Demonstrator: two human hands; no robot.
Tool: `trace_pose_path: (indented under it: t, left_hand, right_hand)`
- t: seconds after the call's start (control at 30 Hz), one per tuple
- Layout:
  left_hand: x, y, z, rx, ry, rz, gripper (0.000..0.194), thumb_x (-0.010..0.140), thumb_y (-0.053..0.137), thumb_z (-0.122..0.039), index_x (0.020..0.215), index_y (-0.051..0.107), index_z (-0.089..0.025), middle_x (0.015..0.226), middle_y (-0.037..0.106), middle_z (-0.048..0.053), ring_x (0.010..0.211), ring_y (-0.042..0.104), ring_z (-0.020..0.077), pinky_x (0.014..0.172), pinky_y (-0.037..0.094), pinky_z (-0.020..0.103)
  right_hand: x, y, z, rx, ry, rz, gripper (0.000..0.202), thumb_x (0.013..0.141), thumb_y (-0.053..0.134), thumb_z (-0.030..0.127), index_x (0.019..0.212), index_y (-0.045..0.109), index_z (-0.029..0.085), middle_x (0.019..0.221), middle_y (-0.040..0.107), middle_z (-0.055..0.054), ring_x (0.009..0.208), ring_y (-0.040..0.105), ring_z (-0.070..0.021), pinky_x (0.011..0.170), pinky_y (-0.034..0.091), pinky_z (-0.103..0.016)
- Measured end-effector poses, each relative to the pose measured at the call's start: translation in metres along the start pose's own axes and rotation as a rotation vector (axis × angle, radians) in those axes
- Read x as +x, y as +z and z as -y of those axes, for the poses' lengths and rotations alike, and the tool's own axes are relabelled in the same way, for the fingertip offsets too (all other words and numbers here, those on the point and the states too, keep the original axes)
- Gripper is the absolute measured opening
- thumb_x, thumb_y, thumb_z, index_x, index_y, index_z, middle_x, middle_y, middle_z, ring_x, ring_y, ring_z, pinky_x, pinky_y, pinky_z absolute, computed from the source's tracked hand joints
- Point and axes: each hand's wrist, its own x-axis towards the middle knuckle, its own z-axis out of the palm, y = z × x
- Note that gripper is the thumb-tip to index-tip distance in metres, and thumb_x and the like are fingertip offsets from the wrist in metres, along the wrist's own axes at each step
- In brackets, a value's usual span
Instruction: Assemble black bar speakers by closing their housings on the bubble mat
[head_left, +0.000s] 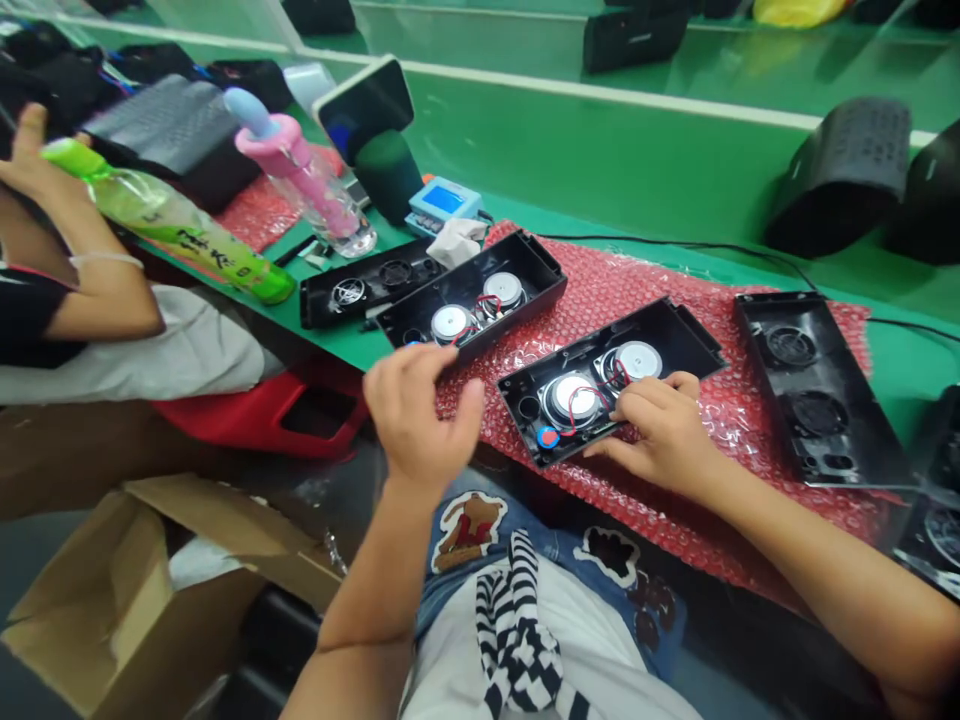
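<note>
A black speaker housing [675, 340] lies tilted on red bubble wrap, with two round silver-backed drivers [574, 396], red wires and a blue-and-red round part [548, 437] inside. My right hand [660, 430] grips its near wall, thumb outside and fingers over the rim. A second speaker housing [517, 318], also with two drivers and red wires, lies to the left. My left hand [420, 415] is at its near left corner, thumb spread away from the fingers and nothing visible in it; whether the fingertips touch the housing I cannot tell.
On the right lies a black housing [817, 385] without drivers. Behind the left housing are a black panel [375, 283], a crumpled tissue [456, 243] and a blue device [444, 203]. A green bottle [180, 225] lies beside a co-worker's arm [105, 260]. Black cables cross the back.
</note>
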Motion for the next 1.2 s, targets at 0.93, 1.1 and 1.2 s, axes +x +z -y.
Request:
trace_pose_path:
  t: [0.93, 1.1, 1.2]
  left_hand:
    - [-0.013, 0.061, 0.115, -0.305, -0.122, 0.033, 0.076, 0.06, 0.081, -0.051, 0.121, 0.045, -0.021, 0.121, 0.052, 0.011, 0.133, 0.041, 0.0352, 0.108, 0.039, 0.052]
    - [-0.013, 0.061, 0.115, -0.305, -0.144, 0.019, 0.075, 0.061, 0.08, -0.051, 0.121, 0.046, -0.021, 0.12, 0.052, 0.012, 0.132, 0.041, 0.036, 0.107, 0.039, 0.053]
    - [-0.011, 0.06, 0.115, -0.308, -0.139, 0.012, 0.072, 0.062, 0.078, -0.05, 0.12, 0.046, -0.021, 0.118, 0.053, 0.011, 0.129, 0.043, 0.0351, 0.106, 0.04, 0.051]
  right_hand:
    - [0.166, 0.069, 0.022, -0.045, -0.038, 0.546, 0.03, 0.084, 0.072, 0.041, 0.096, 0.066, 0.014, 0.096, 0.065, -0.01, 0.085, 0.059, -0.0223, 0.071, 0.037, -0.03]
    - [0.171, 0.076, 0.017, 0.023, -0.028, 0.528, 0.022, 0.082, 0.075, 0.033, 0.079, 0.062, 0.015, 0.082, 0.062, -0.005, 0.083, 0.055, -0.0203, 0.071, 0.03, -0.029]
    - [0.173, 0.078, 0.018, 0.014, 0.004, 0.515, 0.023, 0.082, 0.075, 0.031, 0.074, 0.06, 0.015, 0.083, 0.061, -0.005, 0.088, 0.054, -0.0212, 0.072, 0.025, -0.03]
